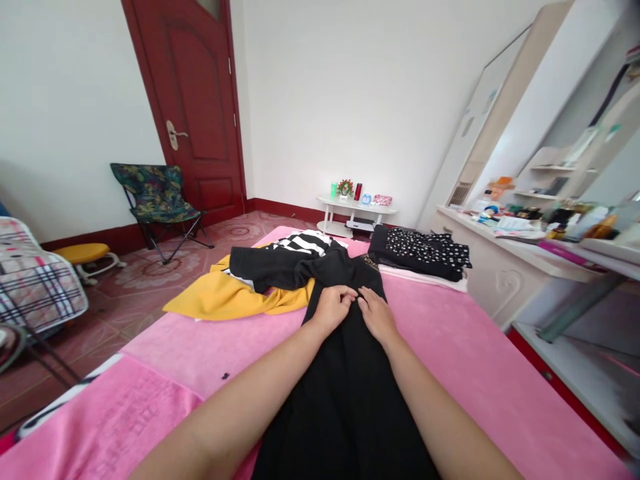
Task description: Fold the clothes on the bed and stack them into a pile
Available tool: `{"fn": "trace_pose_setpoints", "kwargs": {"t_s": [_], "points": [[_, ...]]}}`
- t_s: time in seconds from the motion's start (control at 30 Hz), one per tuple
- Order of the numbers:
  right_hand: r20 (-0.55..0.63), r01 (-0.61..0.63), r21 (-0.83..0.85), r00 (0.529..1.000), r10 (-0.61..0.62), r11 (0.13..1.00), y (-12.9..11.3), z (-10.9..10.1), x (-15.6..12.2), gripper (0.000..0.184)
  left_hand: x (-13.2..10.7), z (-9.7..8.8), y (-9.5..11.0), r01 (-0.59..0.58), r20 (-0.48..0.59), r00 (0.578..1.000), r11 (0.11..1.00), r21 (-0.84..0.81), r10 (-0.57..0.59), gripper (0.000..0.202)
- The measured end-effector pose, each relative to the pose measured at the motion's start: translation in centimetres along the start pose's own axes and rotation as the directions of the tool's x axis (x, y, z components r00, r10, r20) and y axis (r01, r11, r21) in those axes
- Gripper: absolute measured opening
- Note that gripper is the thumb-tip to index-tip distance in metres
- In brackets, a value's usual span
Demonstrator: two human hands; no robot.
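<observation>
Long black trousers lie lengthwise on a pink bed cover, stretching from the middle of the bed toward me. My left hand rests on their upper part with its fingers curled in, pinching the cloth. Close beside it, my right hand has bent fingers closed on the same cloth, and the fingertips of both hands nearly meet. Just beyond lies a crumpled black garment over a yellow garment and a black-and-white striped one.
A stack of folded clothes, with a dotted black piece on top, sits at the bed's far right. The pink cover spreads around the trousers. A cluttered dressing table stands right, a folding chair left, and a small white table behind.
</observation>
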State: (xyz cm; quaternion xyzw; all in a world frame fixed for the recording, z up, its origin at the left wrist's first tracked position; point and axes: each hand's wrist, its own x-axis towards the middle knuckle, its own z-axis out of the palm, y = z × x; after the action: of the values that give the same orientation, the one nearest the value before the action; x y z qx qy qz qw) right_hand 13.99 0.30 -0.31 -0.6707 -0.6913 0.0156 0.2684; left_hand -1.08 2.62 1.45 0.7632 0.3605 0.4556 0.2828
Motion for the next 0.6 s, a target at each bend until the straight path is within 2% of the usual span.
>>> {"fn": "trace_pose_setpoints", "kwargs": {"t_s": [0.1, 0.17, 0.23, 0.3, 0.37, 0.43, 0.5, 0.57, 0.6], "points": [[-0.023, 0.009, 0.020, 1.000, -0.008, 1.000, 0.1, -0.1, 0.1, 0.043, 0.6, -1.6, 0.5, 0.003, 0.062, 0.998, 0.999, 0.039, -0.005, 0.028], [-0.041, 0.016, 0.046, 0.999, -0.014, 0.999, 0.1, -0.1, 0.1, 0.042, 1.7, -4.5, 1.1, -0.023, 0.084, 0.996, 0.983, 0.180, 0.008, 0.028], [-0.052, 0.018, 0.067, 0.999, -0.015, 0.998, 0.1, -0.1, 0.0, 0.041, 3.2, -8.4, 1.9, -0.059, 0.045, 0.998, 0.899, 0.435, 0.044, 0.031], [-0.059, 0.014, 0.079, 0.998, -0.009, 0.997, 0.1, -0.2, 0.0, 0.040, 4.9, -12.6, 2.3, -0.023, -0.024, 0.998, 0.730, 0.683, 0.054, 0.029], [-0.067, 0.011, 0.091, 0.998, -0.005, 0.996, 0.0, -0.2, -0.1, 0.039, 6.3, -16.1, 2.2, 0.049, -0.033, 0.999, 0.534, 0.844, -0.039, 0.038], [-0.074, 0.010, 0.104, 0.997, -0.002, 0.994, 0.0, -0.3, -0.1, 0.039, 7.1, -18.6, 1.3, 0.127, -0.042, 0.973, 0.376, 0.918, -0.226, 0.062], [-0.079, 0.008, 0.115, 0.997, 0.001, 0.993, 0.0, -0.2, -0.1, 0.038, 7.3, -20.0, 0.1, 0.162, -0.031, 0.921, 0.309, 0.937, -0.388, 0.073], [-0.080, 0.006, 0.120, 0.997, 0.004, 0.993, 0.0, -0.2, -0.1, 0.038, 7.1, -20.5, -0.8, 0.156, 0.004, 0.888, 0.309, 0.938, -0.461, 0.068], [-0.081, 0.004, 0.120, 0.997, 0.006, 0.993, 0.0, -0.2, -0.1, 0.038, 7.0, -20.6, -1.1, 0.145, 0.019, 0.885, 0.313, 0.939, -0.466, 0.064]]}}
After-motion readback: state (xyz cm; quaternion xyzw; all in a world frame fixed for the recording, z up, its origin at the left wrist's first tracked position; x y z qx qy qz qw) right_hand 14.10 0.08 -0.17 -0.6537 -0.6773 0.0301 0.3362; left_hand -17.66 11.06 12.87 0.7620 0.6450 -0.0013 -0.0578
